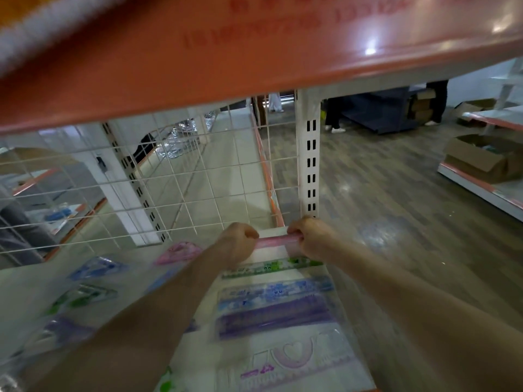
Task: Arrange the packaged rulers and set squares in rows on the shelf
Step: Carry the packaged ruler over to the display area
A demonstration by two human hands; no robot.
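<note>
A pink packaged ruler (276, 240) lies crosswise at the far right end of the white shelf (28, 287). My left hand (237, 241) grips its left end and my right hand (311, 239) grips its right end. Nearer to me in the same column lie a green ruler (268, 267), a blue ruler (276, 292) and a purple ruler (276, 318), then a clear packaged set (288, 360) with a pink protractor. To the left, packaged set squares lie in a column: pink (178, 253), blue (97, 268), green (82, 297) and purple (62, 329).
A white wire grid (141, 179) backs the shelf, with a slotted white post (310, 165) at its right end. An orange-edged upper shelf (226, 60) hangs overhead. Wooden floor lies to the right, with a cardboard box (484, 158) on another shelf. People stand far back.
</note>
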